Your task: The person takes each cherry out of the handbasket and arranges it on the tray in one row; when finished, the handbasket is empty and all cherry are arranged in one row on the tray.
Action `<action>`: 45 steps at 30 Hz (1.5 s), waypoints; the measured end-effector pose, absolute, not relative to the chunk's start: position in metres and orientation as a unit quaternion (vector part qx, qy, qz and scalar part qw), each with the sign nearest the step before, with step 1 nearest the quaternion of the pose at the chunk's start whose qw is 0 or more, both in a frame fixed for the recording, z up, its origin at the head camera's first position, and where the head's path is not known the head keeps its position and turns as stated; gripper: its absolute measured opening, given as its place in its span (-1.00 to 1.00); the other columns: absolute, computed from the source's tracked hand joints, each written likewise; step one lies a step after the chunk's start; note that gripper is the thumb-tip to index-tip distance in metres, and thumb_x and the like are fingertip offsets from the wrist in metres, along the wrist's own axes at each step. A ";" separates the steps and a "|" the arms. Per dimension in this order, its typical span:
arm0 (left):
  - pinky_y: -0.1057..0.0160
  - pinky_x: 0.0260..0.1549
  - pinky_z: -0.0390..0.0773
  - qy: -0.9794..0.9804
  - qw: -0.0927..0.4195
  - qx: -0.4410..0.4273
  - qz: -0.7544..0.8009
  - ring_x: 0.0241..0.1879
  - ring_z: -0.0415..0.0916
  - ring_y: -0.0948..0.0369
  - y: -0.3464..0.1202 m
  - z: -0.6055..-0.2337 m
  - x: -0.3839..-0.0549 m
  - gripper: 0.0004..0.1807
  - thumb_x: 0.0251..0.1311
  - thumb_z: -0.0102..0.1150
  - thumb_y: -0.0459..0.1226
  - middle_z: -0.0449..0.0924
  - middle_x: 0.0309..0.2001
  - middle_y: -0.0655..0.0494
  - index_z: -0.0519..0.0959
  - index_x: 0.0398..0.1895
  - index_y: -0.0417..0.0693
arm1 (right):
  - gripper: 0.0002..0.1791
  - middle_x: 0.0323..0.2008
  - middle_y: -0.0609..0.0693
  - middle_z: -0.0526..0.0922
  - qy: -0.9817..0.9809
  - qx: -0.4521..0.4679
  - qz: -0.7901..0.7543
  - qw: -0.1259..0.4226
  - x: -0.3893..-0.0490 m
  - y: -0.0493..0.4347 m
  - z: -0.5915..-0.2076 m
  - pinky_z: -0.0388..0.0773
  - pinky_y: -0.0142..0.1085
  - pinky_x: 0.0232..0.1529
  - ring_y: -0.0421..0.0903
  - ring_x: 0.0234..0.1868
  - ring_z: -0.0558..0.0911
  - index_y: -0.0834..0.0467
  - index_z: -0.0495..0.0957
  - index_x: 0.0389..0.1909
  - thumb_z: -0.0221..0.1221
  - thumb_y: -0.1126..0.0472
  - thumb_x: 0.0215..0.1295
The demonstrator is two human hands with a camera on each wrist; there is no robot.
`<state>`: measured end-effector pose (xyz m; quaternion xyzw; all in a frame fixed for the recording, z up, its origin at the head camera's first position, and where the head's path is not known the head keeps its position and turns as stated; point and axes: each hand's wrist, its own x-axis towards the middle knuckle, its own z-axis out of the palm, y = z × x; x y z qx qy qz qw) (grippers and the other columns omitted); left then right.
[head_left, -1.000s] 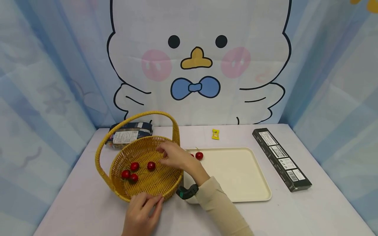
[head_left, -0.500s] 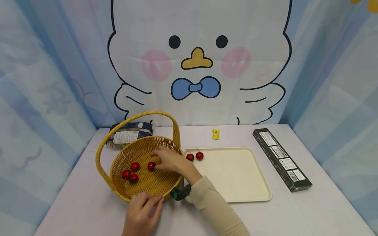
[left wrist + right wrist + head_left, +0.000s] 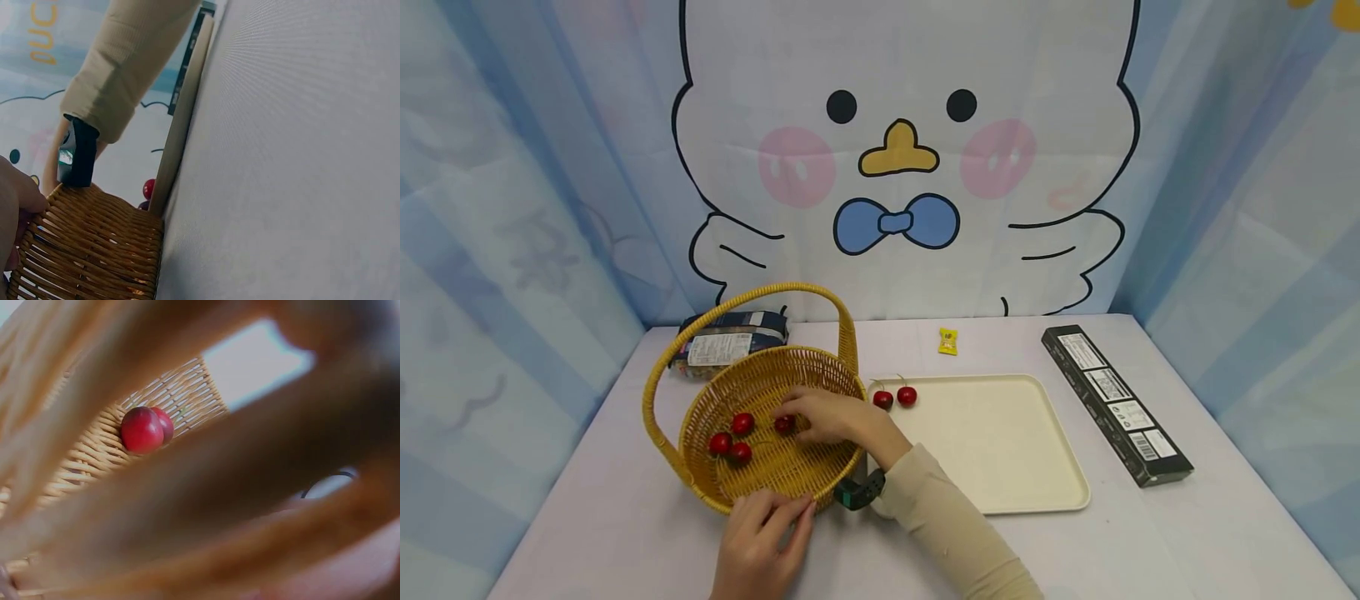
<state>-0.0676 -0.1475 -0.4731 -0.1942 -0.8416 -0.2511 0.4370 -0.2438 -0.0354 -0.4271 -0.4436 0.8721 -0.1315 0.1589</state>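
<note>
Looking down into the basket, we see the cherry resting inside, right of its middle, at the fingertips of the right hand. It is round and dark red, and a finger covers part of it. Those fingers bend about the fruit, but we cannot tell whether they grip it. The left hand pinches the near rim between thumb and fingers. Further left inside, three other cherries lie close together, plump and bright red. In the right wrist view we find two cherries overlapping, their skin smooth and shiny, shading from red to deep purple.

The basket is round, woven from honey-brown strands with narrow gaps between the rows, and its tall arched handle is tightly wrapped. Just to its right lies a cream tray, smooth and rectangular, with rounded corners and a low lip; two stemmed cherries sit side by side in its far left corner. Beneath everything, we see the worktop covered in pale cloth.
</note>
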 end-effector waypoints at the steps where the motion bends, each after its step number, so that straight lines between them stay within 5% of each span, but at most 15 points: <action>1: 0.39 -0.41 0.13 -0.842 0.436 -0.193 -0.251 -0.53 0.37 0.27 -0.148 -0.473 -0.067 -0.51 0.47 0.01 -0.03 0.51 -0.49 0.17 0.77 -0.46 -0.14 | -0.44 0.40 -0.06 0.39 0.871 -0.446 -0.129 0.159 -0.244 -0.035 -0.427 0.42 -0.29 0.33 -0.13 0.38 0.44 -0.10 0.42 0.41 0.23 0.12 0.41; 12: 0.40 -0.41 0.14 -0.845 0.431 -0.189 -0.253 -0.53 0.37 0.27 -0.147 -0.472 -0.067 -0.49 0.47 0.01 -0.02 0.51 -0.50 0.18 0.76 -0.47 -0.14 | -0.66 -0.01 -0.12 0.58 0.863 -0.459 -0.152 0.145 -0.248 -0.035 -0.429 0.47 -0.44 -0.05 -0.27 -0.09 0.50 -0.03 0.61 0.09 0.33 0.19 0.31; 22: 0.40 -0.42 0.13 -0.840 0.438 -0.192 -0.255 -0.54 0.37 0.29 -0.146 -0.473 -0.068 -0.50 0.47 0.01 -0.02 0.52 -0.50 0.18 0.77 -0.47 -0.11 | -0.76 -0.05 -0.12 0.63 0.863 -0.459 -0.158 0.137 -0.247 -0.034 -0.429 0.49 -0.45 -0.04 -0.26 -0.07 0.55 0.01 0.61 -0.01 0.32 0.20 0.32; 33: 0.40 -0.41 0.15 -0.847 0.428 -0.187 -0.254 -0.53 0.37 0.29 -0.146 -0.470 -0.066 -0.49 0.47 0.00 -0.02 0.50 -0.50 0.19 0.77 -0.46 -0.13 | -0.63 0.12 -0.08 0.57 0.863 -0.453 -0.199 0.099 -0.238 -0.018 -0.414 0.53 -0.40 0.08 -0.23 0.04 0.57 0.02 0.59 0.15 0.28 0.19 0.34; 45: 0.37 -0.44 0.20 -0.829 0.465 -0.192 -0.244 -0.55 0.36 0.31 -0.146 -0.475 -0.070 -0.51 0.47 0.02 -0.02 0.50 -0.51 0.21 0.77 -0.48 -0.08 | -0.65 0.05 -0.03 0.55 0.873 -0.402 -0.268 0.067 -0.228 0.029 -0.391 0.56 -0.32 0.01 -0.16 -0.05 0.55 0.06 0.57 0.11 0.28 0.23 0.32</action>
